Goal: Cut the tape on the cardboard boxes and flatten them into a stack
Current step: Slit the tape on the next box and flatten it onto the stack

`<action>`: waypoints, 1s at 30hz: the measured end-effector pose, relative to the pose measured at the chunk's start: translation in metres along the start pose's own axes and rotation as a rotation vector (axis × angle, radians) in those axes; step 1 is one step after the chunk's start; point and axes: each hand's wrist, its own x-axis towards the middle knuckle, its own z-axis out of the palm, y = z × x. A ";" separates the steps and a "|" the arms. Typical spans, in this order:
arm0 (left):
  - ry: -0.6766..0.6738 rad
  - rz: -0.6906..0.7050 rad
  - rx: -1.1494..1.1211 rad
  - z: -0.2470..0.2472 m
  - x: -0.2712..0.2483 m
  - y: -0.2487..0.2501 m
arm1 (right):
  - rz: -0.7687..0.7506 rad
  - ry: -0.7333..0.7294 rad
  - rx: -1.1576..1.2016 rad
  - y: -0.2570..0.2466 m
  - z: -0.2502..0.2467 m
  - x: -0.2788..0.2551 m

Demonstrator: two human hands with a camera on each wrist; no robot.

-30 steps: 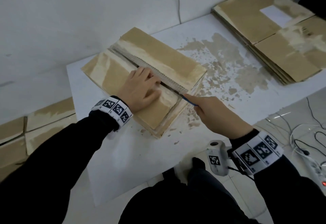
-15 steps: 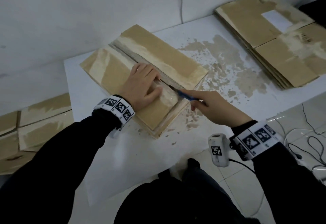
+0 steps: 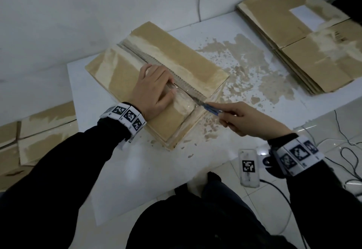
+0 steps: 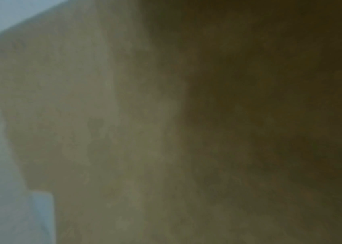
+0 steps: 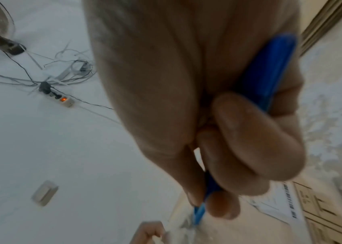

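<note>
**Knife at the box seam**

The cardboard box [image 3: 156, 84] lies flat on the white table [image 3: 121, 170]. The left hand [image 3: 154, 94] presses on it, fingers apparently straight. The right hand [image 3: 252, 121] grips a blue knife [image 3: 212, 109], its blade at the box's taped seam, near end.

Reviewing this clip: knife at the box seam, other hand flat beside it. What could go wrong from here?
1. The left hand presses the cardboard box right beside the seam, fingertips close to the blue knife; a slip might nick them.
2. The right hand holds the knife near the box's end, where loose clear tape bunches; the blade may snag rather than cut.
</note>
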 end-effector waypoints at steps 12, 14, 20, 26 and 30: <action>-0.009 -0.030 0.011 0.000 0.001 0.003 | 0.020 -0.061 0.109 0.000 0.000 -0.004; -0.012 -0.018 0.032 -0.001 0.001 0.005 | 0.035 -0.079 0.148 0.001 0.001 -0.004; -0.042 -0.025 0.031 0.000 0.005 0.007 | 0.034 -0.068 0.154 0.008 -0.011 -0.022; -0.048 0.035 0.000 0.002 0.004 0.002 | -0.051 0.086 -0.142 -0.009 -0.017 -0.011; -0.034 0.046 0.007 0.004 0.003 -0.001 | -0.040 0.006 -0.197 -0.016 -0.012 0.015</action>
